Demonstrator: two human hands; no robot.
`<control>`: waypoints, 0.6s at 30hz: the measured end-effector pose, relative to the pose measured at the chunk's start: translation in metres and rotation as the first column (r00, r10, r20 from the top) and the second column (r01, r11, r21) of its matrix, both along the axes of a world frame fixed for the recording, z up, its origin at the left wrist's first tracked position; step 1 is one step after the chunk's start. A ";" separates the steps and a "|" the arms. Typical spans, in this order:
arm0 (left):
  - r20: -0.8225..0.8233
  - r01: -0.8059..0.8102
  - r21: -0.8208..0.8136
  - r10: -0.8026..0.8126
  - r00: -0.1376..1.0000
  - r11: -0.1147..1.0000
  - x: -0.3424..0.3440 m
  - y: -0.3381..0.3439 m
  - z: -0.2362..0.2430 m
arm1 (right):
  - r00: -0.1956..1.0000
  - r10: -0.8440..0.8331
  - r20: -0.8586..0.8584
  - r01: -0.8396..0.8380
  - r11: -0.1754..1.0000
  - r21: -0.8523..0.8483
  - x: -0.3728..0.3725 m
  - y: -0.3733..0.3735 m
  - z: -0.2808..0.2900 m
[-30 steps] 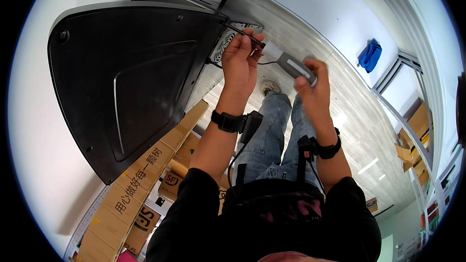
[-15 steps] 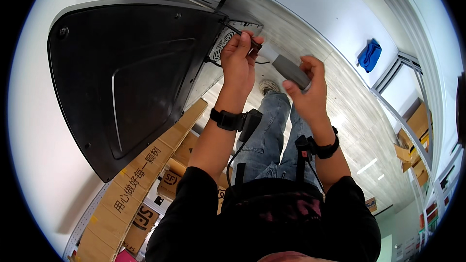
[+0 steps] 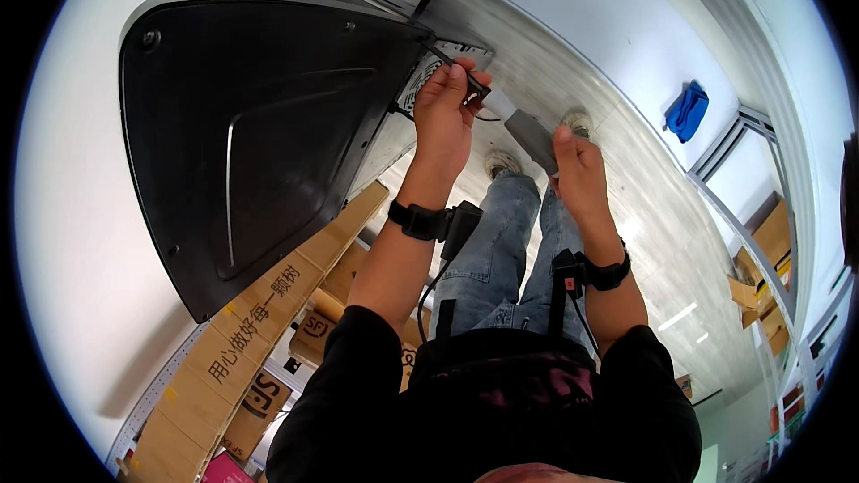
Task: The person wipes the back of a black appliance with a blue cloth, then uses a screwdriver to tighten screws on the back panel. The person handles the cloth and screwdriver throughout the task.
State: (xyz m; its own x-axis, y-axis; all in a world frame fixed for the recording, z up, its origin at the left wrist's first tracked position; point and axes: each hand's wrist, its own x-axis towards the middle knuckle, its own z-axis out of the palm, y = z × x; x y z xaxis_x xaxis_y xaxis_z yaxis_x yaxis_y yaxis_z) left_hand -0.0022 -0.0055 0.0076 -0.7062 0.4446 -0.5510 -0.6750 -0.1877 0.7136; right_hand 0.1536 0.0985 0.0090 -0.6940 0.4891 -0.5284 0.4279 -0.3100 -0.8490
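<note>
My left hand (image 3: 444,113) is closed on a thin dark cable-like piece (image 3: 477,89), which runs from the upper right corner of a large black panel (image 3: 295,134). My right hand (image 3: 582,172) grips a grey-handled tool (image 3: 531,139) with a pale, flat tip. That tip points toward the fingers of my left hand, close to the dark end; whether they touch I cannot tell. Behind my left hand is a light casing (image 3: 427,77) with a round vent grille. The tool's exact kind is unclear.
A long cardboard piece (image 3: 259,322) slants below the panel, with cardboard boxes (image 3: 255,407) beside it. A blue cloth-like bundle (image 3: 687,112) lies on a white surface at the right. Open cartons (image 3: 762,277) stand at the far right. My shoes (image 3: 502,163) are on the pale floor.
My right hand has turned and closed its grip around the grey handle, with the tool angled more steeply. The black panel has shifted slightly right in view. My left hand keeps its hold.
</note>
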 end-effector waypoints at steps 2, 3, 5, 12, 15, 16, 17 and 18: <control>-0.011 -0.020 -0.021 0.020 1.000 1.000 0.001 -0.001 -0.002 | 0.997 0.074 0.032 -0.074 0.997 -0.011 0.000 0.002 0.002; 0.002 -0.032 -0.023 0.032 0.999 0.999 0.001 0.000 -0.002 | 0.994 0.101 0.038 -0.099 0.994 -0.034 0.000 0.004 0.004; 0.027 -0.055 -0.026 0.055 0.998 0.998 0.002 0.001 0.000 | 0.987 0.152 0.049 -0.148 0.986 -0.081 -0.001 0.008 0.009; 0.085 0.054 -0.001 -0.054 0.995 0.999 0.007 0.005 0.002 | 0.985 0.155 0.077 -0.103 0.884 -0.455 0.001 0.035 0.019; 0.100 0.131 -0.049 -0.126 0.987 0.990 0.019 0.009 0.001 | 0.978 0.202 0.053 -0.170 0.916 -0.364 0.018 0.046 0.015; 0.103 0.150 -0.087 -0.141 0.985 0.985 0.025 0.011 0.003 | 0.983 0.182 0.006 -0.173 0.941 -0.291 0.026 0.041 0.007; 0.106 0.169 -0.125 -0.157 0.982 0.978 0.031 0.012 0.004 | 0.985 0.166 -0.041 -0.171 0.961 -0.217 0.034 0.037 -0.002; 0.077 0.189 -0.143 -0.179 0.981 0.972 0.037 0.011 0.002 | 0.968 0.251 -0.012 -0.249 0.955 -0.158 0.045 0.038 -0.012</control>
State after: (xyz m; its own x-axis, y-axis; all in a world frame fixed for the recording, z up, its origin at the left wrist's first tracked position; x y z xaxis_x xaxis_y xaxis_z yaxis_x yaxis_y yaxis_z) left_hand 0.0349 0.0055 0.0095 -0.5814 0.4735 -0.6616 -0.7326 0.0490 0.6789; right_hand 0.1986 0.1365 -0.0027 -0.7788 0.2108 -0.5908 0.5156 -0.3214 -0.7943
